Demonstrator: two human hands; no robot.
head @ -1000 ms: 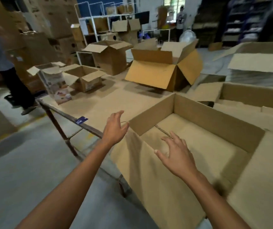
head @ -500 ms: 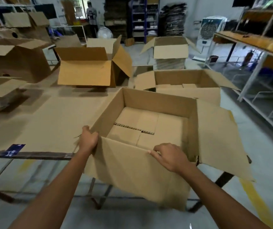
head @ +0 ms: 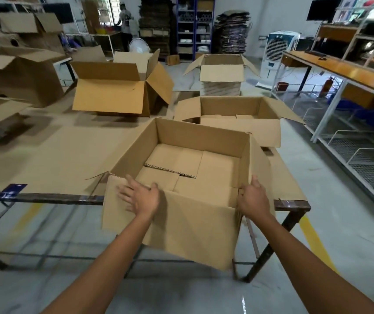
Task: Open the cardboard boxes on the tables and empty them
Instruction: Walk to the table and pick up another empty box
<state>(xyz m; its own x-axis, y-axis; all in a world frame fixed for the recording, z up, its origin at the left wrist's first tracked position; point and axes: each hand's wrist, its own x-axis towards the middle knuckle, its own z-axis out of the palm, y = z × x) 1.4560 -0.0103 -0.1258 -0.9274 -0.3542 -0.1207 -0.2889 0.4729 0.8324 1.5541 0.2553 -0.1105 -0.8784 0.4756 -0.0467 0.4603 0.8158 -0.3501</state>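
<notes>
An open cardboard box (head: 195, 137) sits at the near edge of the table (head: 52, 152), with only its bottom flaps showing inside. Its near flap (head: 181, 227) hangs down over the table edge. My left hand (head: 140, 196) lies flat with spread fingers on the top of that flap near the box's left corner. My right hand (head: 253, 200) grips the box's near right corner, thumb on the rim.
A second open box (head: 231, 109) stands right behind, another (head: 113, 96) at the back left, more boxes (head: 18, 73) along the left. A box on a stack (head: 221, 73), an air cooler (head: 279, 53) and an orange bench (head: 349, 71) stand to the right. A person (head: 124, 26) stands far back.
The view has swung right and settled on this box. My left hand moved from the left corner onto the near flap; my right hand shifted from the flap's edge to the right corner.
</notes>
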